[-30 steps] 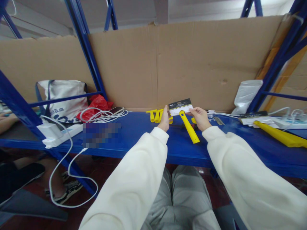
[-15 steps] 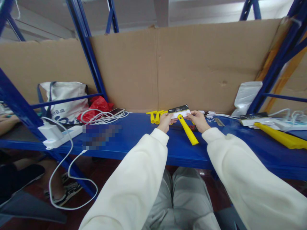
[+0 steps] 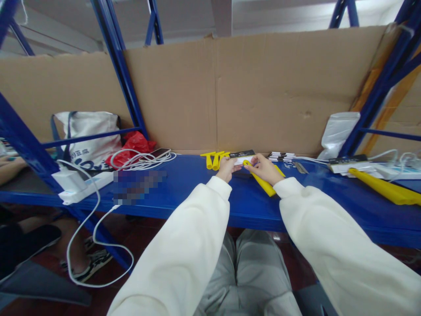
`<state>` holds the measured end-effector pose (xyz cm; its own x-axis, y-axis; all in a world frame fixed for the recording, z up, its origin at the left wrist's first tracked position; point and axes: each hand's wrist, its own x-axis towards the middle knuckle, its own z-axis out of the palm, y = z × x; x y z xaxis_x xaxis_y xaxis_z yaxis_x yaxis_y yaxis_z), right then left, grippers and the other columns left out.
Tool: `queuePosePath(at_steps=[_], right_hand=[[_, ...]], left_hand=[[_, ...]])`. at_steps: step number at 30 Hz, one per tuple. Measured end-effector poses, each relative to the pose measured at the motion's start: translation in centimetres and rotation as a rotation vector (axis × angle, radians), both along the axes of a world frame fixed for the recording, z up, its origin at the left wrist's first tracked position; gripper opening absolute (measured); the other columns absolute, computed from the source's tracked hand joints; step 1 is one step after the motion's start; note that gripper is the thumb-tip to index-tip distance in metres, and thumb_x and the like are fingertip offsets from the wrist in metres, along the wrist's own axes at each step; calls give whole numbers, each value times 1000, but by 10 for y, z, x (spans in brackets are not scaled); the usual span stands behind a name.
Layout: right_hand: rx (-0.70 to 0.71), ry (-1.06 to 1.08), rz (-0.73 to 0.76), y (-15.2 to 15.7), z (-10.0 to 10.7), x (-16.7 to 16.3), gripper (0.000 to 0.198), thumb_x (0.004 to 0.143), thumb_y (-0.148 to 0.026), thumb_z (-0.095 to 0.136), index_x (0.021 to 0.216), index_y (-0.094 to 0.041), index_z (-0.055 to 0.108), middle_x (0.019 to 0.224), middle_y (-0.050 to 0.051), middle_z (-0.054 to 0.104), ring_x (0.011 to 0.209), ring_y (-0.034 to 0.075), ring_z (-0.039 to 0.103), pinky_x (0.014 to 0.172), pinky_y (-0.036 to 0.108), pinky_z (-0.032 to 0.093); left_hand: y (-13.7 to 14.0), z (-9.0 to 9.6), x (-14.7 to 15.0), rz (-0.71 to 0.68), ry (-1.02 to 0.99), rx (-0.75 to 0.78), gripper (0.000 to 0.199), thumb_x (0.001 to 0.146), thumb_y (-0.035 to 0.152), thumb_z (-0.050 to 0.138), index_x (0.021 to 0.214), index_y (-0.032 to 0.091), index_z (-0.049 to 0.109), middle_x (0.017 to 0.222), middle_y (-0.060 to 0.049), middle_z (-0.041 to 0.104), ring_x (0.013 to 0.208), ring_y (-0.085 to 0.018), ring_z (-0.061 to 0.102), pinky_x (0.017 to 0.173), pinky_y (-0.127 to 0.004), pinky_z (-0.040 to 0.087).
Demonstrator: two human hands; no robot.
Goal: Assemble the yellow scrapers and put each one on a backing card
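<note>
My left hand is closed on the left end of a black-and-white printed card. Below the card a yellow tapered handle slants down to the right, with a round holed end at the top. The fingers of my right hand pinch at that holed end, close against the card's lower right edge. Part of the handle is hidden behind my right hand. Left of my hands, several yellow T-shaped pieces lie side by side on the blue table.
A row of black-and-white cards lies behind my right hand, near a small metal blade. At right, another yellow handle is by a second card. White cables, a power strip and a cloth bag occupy the left.
My right hand has moved left from the card's right edge onto the yellow handle's holed end. The card sits slightly lower, while my left hand keeps its hold.
</note>
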<state>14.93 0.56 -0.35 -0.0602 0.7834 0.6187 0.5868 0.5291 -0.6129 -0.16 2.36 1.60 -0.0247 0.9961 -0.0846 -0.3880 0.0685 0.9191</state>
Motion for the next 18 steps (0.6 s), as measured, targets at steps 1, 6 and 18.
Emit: queuePosePath(at_steps=[1,6,18], right_hand=[[0,-7,6,-1,0,0,32,68,-42,73,78,-24,48,77,1,62,62,16,57,62,30,48],[-27,-80,11,-4,1,2,23,68,-27,68,85,-23,53,86,0,65,58,13,54,60,28,47],[-36,-185,81,-1,2,2,31,77,-17,57,99,-23,77,92,4,73,59,14,63,75,34,56]], left_hand=[[0,0,0,1,0,-4,22,81,3,61,99,15,59,82,-8,71,73,-19,73,68,-28,59],[-2,2,0,-5,36,6,18,82,3,58,96,14,59,77,-7,71,68,-18,72,64,-27,58],[-4,3,4,-11,27,54,19,85,16,66,101,17,57,81,-6,72,73,-18,73,58,-21,53]])
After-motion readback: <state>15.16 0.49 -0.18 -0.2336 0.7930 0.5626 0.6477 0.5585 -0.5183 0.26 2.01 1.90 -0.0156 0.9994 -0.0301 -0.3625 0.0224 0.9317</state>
